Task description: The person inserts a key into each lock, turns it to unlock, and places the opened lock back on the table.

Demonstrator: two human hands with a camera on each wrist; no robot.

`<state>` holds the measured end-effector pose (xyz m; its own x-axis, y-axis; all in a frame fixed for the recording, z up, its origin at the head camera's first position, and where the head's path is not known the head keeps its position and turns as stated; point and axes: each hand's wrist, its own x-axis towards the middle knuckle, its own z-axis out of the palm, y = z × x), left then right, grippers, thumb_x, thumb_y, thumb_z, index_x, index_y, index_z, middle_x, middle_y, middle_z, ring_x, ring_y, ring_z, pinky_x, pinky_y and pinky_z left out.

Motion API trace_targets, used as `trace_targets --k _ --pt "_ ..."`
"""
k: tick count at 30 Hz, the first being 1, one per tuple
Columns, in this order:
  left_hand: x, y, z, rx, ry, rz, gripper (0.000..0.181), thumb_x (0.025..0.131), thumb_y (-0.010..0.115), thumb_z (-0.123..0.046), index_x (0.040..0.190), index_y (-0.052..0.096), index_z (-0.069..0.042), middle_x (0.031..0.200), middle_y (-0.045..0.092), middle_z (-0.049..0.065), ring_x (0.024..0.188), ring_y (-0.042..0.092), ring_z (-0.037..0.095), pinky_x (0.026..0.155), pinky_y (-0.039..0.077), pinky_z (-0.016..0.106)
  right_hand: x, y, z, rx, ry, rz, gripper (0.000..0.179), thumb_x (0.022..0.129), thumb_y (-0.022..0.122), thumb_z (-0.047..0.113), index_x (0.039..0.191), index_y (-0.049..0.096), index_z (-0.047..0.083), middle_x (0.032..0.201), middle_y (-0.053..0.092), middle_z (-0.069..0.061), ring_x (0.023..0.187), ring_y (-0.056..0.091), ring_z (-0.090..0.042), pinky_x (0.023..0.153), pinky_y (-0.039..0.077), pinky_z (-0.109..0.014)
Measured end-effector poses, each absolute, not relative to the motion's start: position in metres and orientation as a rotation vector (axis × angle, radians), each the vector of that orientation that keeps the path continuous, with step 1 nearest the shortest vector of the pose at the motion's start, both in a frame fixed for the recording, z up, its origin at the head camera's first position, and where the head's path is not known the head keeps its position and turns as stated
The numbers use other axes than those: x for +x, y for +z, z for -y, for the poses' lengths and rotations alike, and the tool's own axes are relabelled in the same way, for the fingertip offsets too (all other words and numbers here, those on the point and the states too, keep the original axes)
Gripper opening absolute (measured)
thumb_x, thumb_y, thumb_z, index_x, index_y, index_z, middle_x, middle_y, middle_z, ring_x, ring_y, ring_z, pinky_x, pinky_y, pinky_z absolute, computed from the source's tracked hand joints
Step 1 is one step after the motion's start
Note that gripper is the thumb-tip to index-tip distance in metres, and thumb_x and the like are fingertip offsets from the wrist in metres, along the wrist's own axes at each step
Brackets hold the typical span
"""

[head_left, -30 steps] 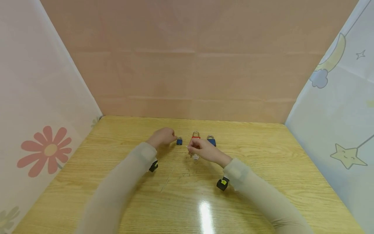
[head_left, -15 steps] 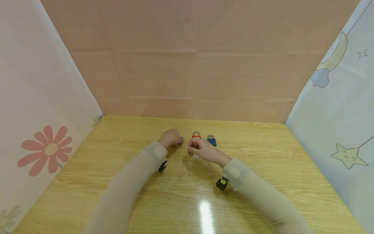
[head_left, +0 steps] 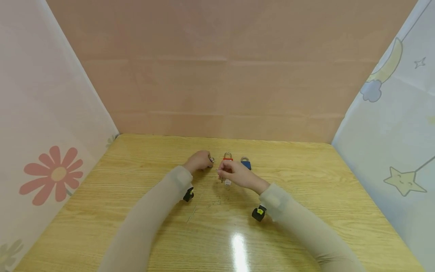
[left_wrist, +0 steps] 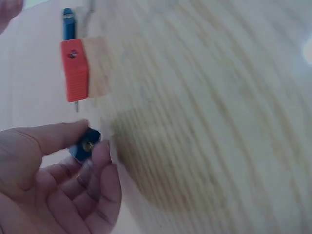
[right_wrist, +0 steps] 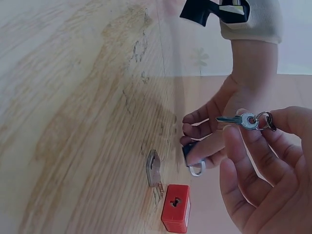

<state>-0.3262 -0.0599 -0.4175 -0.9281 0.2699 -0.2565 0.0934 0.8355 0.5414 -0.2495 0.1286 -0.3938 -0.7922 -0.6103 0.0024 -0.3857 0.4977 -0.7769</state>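
Note:
My left hand (head_left: 198, 161) pinches a small blue padlock (left_wrist: 87, 145) between thumb and fingers, its keyhole facing the left wrist camera. In the right wrist view the padlock's silver shackle (right_wrist: 198, 169) sticks out from those fingers. To the right of it, my right hand (head_left: 238, 174) holds a small silver key (right_wrist: 246, 121) on a metal ring (right_wrist: 265, 121), the blade pointing toward the left hand. A red padlock (right_wrist: 175, 207) stands on the table behind the right hand. Below the right hand lies a separate key with a pale head (head_left: 227, 182).
A larger blue padlock (head_left: 246, 164) lies to the right of the red one. The wooden table (head_left: 289, 234) runs back to a plain pinkish-brown backdrop (head_left: 224, 87). Printed white sheets (head_left: 391, 136) stand along both sides.
My left hand has moved right, taken hold of the small blue padlock and tilted it. The right hand with the key stays almost still.

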Motion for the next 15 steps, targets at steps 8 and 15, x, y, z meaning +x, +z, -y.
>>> trace_targets --k 8,15 --pt "-0.323 -0.420 0.067 0.069 1.525 -2.234 0.021 0.095 0.063 -0.024 0.089 0.058 -0.005 0.079 0.063 0.003 0.065 0.060 0.011 0.063 0.053 0.024 -0.248 -0.393 -0.130 -0.835 -1.197 -2.471 0.022 0.102 0.051 0.022 0.105 0.059 0.001 0.095 0.069 -0.007 0.087 0.066 -0.024 0.078 0.052 -0.031" --pt "-0.306 -0.403 0.060 -0.187 1.844 -1.921 0.024 0.094 0.065 -0.032 0.093 0.062 -0.008 0.069 0.060 -0.003 0.059 0.056 0.008 0.061 0.053 0.023 -0.248 -0.393 -0.132 -0.846 -1.222 -2.456 0.016 0.102 0.052 0.021 0.101 0.059 0.006 0.095 0.069 -0.011 0.087 0.066 -0.032 0.077 0.054 -0.037"
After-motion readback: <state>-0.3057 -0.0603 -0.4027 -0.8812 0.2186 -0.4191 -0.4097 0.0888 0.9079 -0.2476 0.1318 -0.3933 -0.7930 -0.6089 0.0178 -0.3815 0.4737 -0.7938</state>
